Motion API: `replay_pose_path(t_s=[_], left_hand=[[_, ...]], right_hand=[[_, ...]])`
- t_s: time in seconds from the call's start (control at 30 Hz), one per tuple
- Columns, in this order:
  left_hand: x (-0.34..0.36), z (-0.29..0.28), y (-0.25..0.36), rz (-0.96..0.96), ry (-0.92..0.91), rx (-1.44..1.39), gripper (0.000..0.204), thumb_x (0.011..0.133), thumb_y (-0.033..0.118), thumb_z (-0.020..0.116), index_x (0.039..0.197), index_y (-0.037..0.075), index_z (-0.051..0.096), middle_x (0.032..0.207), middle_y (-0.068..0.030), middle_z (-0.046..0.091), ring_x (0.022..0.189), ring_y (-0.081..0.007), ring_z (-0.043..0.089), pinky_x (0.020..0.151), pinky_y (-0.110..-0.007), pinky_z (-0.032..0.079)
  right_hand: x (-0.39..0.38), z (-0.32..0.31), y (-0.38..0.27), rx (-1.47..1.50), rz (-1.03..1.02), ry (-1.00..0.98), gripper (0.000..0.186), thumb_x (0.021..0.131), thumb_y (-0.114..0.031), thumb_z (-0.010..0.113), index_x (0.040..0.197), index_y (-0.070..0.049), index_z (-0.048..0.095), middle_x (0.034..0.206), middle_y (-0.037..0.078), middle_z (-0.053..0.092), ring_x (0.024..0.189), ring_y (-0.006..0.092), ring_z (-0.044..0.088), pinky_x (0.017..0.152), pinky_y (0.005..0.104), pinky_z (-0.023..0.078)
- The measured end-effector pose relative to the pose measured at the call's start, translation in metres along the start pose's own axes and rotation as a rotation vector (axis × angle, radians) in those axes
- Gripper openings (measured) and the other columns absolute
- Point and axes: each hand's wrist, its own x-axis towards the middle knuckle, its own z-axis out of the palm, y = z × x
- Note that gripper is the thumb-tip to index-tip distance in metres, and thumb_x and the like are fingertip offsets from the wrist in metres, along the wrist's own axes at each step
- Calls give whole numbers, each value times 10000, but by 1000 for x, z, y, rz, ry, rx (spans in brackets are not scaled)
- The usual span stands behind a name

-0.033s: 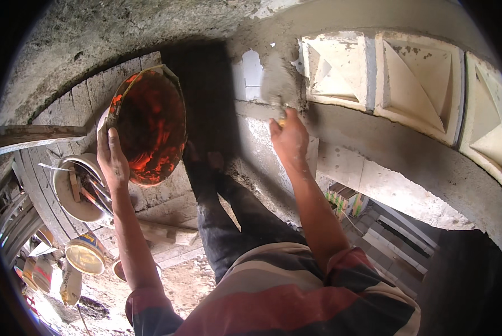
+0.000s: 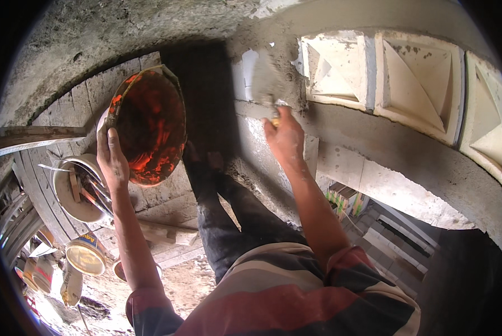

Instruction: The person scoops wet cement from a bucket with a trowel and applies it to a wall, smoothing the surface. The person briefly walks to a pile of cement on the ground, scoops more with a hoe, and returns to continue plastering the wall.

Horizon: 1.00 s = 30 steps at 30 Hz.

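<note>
1. Right hand (image 2: 286, 137): wrapped round a trowel (image 2: 268, 78); blade raised at the wall (image 2: 295, 89), blurred, contact unclear.
2. Left hand (image 2: 112, 162): holds the bucket (image 2: 162, 129) by its left edge, thumb showing, other fingers partly hidden. Bucket tilted, mouth toward the viewer, inside orange-red with dark patches; lies left of the trowel, well apart.
3. Right of the trowel: row of cream blocks (image 2: 416, 84) with faceted faces, above a grey ledge (image 2: 385, 131).
4. Beside the left forearm, lower: pale bucket (image 2: 65, 193) containing tools (image 2: 88, 196).
5. Below, between the arms: dark trousers (image 2: 220, 224), striped shirt (image 2: 273, 302).
</note>
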Motion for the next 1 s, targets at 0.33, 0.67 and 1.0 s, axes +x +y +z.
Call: replay_pose_path(t_s=[0.33, 0.67, 1.0], left_hand=[[0, -11, -15, -40, 78, 50, 480, 1075, 331, 481, 1376, -38, 551, 1294, -187, 638, 1203, -274, 581, 1056, -369, 413], [4, -11, -15, -17, 3, -24, 497, 1057, 344, 511, 1396, -18, 545, 1338, -172, 619, 1262, -272, 552, 1101, -353, 380], [-3, 5, -23, 44, -135, -51, 477, 1047, 279, 552, 1421, -16, 533, 1356, -152, 613, 1271, -219, 548, 1098, -348, 401]], right_hand=[[25, -74, -4, 1026, 31, -1100, 217, 936, -173, 709, 1074, -34, 616, 792, 14, 584, 565, 74, 533, 487, 239, 449], [4, 7, -20, 105, -209, -739, 382, 949, -364, 681, 1154, -51, 607, 881, 110, 689, 800, 257, 686, 736, 387, 537], [29, 185, -138, -438, -1005, -398, 167, 871, -108, 626, 1008, -59, 708, 961, 93, 704, 964, 283, 731, 657, 473, 592]])
